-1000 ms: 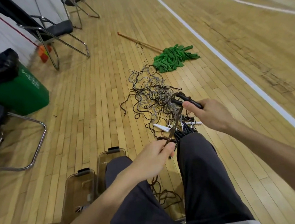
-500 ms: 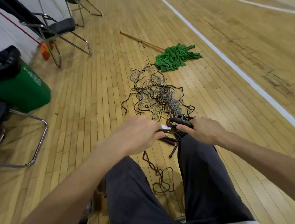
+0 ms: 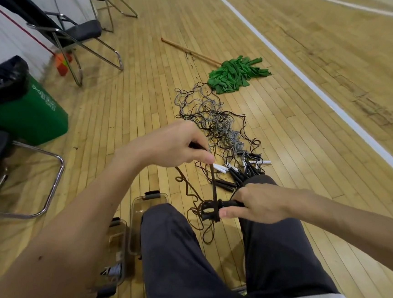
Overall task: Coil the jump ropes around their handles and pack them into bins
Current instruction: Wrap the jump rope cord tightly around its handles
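Observation:
My right hand (image 3: 262, 206) grips a pair of black jump rope handles (image 3: 210, 210) held level between my knees, with a few dark turns of rope round them. My left hand (image 3: 174, 147) is raised above them and pinches the dark rope (image 3: 213, 183), which runs taut straight down to the handles. The rope's slack lies in loops (image 3: 206, 231) on the floor below. A tangled pile of black and grey ropes (image 3: 214, 121) with several black and white handles (image 3: 240, 171) lies in front of my knees. Two clear plastic bins (image 3: 145, 200) stand at my left leg.
A green mop (image 3: 236, 74) with a wooden stick lies beyond the rope pile. A green trash can (image 3: 21, 109) with a black liner stands at the left. Metal-framed chairs (image 3: 74, 38) stand at the left and back left. A white court line (image 3: 303, 80) crosses the floor.
My left hand has lifted up and away from the handles, pulling the rope taut. My right hand has come back toward my knees with the handles.

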Demonstrator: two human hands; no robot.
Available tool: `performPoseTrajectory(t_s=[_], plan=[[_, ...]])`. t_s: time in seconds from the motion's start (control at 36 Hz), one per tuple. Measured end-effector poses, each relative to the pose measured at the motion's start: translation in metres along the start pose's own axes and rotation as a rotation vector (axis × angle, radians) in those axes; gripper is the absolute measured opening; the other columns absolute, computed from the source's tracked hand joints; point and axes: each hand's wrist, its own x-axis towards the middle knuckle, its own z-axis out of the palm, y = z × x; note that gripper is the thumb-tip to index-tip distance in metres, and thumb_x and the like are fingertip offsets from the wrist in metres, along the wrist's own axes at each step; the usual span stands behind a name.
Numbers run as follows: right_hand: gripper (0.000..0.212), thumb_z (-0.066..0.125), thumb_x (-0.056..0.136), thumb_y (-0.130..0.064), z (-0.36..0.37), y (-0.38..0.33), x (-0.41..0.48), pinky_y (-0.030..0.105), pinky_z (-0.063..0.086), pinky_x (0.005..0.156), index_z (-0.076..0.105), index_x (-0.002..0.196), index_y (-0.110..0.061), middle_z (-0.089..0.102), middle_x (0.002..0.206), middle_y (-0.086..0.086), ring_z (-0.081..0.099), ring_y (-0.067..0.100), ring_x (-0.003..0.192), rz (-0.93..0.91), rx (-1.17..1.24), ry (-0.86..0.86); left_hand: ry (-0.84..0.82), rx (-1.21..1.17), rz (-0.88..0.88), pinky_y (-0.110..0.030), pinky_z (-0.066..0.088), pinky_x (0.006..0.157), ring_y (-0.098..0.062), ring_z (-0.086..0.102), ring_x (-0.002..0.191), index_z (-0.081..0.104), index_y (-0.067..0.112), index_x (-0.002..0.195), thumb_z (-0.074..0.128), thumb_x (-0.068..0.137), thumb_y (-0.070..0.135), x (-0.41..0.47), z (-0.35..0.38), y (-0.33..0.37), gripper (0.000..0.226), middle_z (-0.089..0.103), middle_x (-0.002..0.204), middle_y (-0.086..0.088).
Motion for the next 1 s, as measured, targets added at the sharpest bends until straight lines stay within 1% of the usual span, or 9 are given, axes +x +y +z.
performPoseTrajectory(t_s=[0.14, 0.28, 0.36, 0.42, 0.53, 0.67, 0.75, 0.89, 1.0], plan=[[0.06, 0.033, 0.087, -0.076, -0.004, -0.014, -0.012, 0.035, 0.04, 0.056, 0.043, 0.066, -0.02, 0.04, 0.06, -0.001, 0.038, 0.014, 0.05, -0.119, 0.068, 0.001, -0.005, -0.178, 0.055, -0.024, 0.04, 0.051, -0.011, 0.05, 0.053, 0.071, 0.036, 0.072, 0.067, 0.092, 0.034, 0.002, 0.0, -0.007, 0.021, 0.056, 0.058, 0.003], [0.06, 0.034, 0.088, -0.073, -0.011, -0.023, -0.027, 0.03, 0.036, 0.053, 0.046, 0.069, -0.017, 0.038, 0.059, -0.003, 0.034, 0.01, 0.048, -0.187, 0.142, 0.039, 0.003, -0.374, 0.08, -0.045, 0.04, 0.056, -0.043, 0.045, 0.06, 0.074, 0.042, 0.074, 0.064, 0.088, 0.043, 0.002, 0.005, -0.021, 0.017, 0.053, 0.06, -0.009], [0.062, 0.036, 0.088, -0.072, -0.015, -0.029, -0.033, 0.029, 0.035, 0.052, 0.048, 0.07, -0.014, 0.037, 0.06, -0.002, 0.033, 0.01, 0.049, -0.229, 0.199, 0.053, -0.011, -0.463, 0.041, -0.019, 0.04, 0.057, -0.032, 0.038, 0.056, 0.073, 0.03, 0.07, 0.064, 0.088, 0.038, 0.004, 0.014, -0.022, 0.022, 0.05, 0.059, -0.008], [0.065, 0.037, 0.088, -0.071, -0.017, -0.032, -0.035, 0.031, 0.036, 0.052, 0.051, 0.072, -0.01, 0.038, 0.061, -0.002, 0.034, 0.01, 0.05, -0.251, 0.235, 0.064, -0.012, -0.492, 0.014, -0.023, 0.037, 0.056, -0.027, 0.038, 0.057, 0.072, 0.013, 0.079, 0.065, 0.088, 0.039, 0.008, 0.023, -0.026, 0.028, 0.05, 0.059, -0.006], [0.067, 0.042, 0.091, -0.074, -0.02, -0.03, -0.039, 0.029, 0.034, 0.051, 0.051, 0.07, -0.011, 0.039, 0.058, -0.01, 0.036, 0.009, 0.05, -0.286, 0.413, 0.136, 0.023, -0.637, -0.048, -0.03, 0.03, 0.053, -0.017, 0.04, 0.054, 0.068, 0.015, 0.1, 0.068, 0.086, 0.038, 0.01, 0.04, -0.033, 0.027, 0.051, 0.059, 0.002], [0.071, 0.047, 0.082, -0.081, -0.023, -0.025, -0.04, 0.024, 0.034, 0.048, 0.05, 0.064, -0.013, 0.043, 0.055, -0.007, 0.037, 0.012, 0.047, -0.307, 0.672, 0.235, 0.074, -0.769, -0.053, -0.018, 0.042, 0.06, -0.002, 0.055, 0.059, 0.059, 0.012, 0.09, 0.062, 0.092, 0.019, 0.008, 0.065, -0.031, 0.008, 0.063, 0.065, 0.012], [0.069, 0.047, 0.079, -0.085, -0.027, -0.023, -0.038, 0.017, 0.031, 0.044, 0.053, 0.066, -0.017, 0.042, 0.053, -0.008, 0.033, 0.008, 0.043, -0.313, 0.819, 0.283, 0.092, -0.793, -0.115, -0.019, 0.035, 0.06, -0.003, 0.045, 0.058, 0.063, 0.027, 0.076, 0.053, 0.096, -0.004, 0.007, 0.082, -0.023, 0.038, 0.058, 0.057, 0.013], [0.064, 0.048, 0.086, -0.077, -0.028, -0.013, -0.03, 0.017, 0.026, 0.042, 0.052, 0.062, -0.019, 0.035, 0.052, -0.005, 0.026, 0.009, 0.043, -0.239, 1.056, 0.374, 0.155, -0.949, -0.089, -0.019, 0.024, 0.045, -0.008, 0.031, 0.049, 0.062, 0.029, 0.071, 0.052, 0.095, 0.043, 0.011, 0.099, -0.018, 0.03, 0.041, 0.058, 0.006], [0.062, 0.038, 0.091, -0.065, -0.029, -0.01, -0.026, 0.021, 0.023, 0.043, 0.048, 0.066, -0.01, 0.03, 0.053, 0.003, 0.023, 0.013, 0.044, -0.149, 1.085, 0.45, 0.194, -0.928, -0.07, -0.017, 0.027, 0.046, -0.007, 0.034, 0.048, 0.056, 0.02, 0.072, 0.047, 0.097, 0.042, 0.012, 0.106, -0.017, 0.035, 0.042, 0.058, 0.0]])
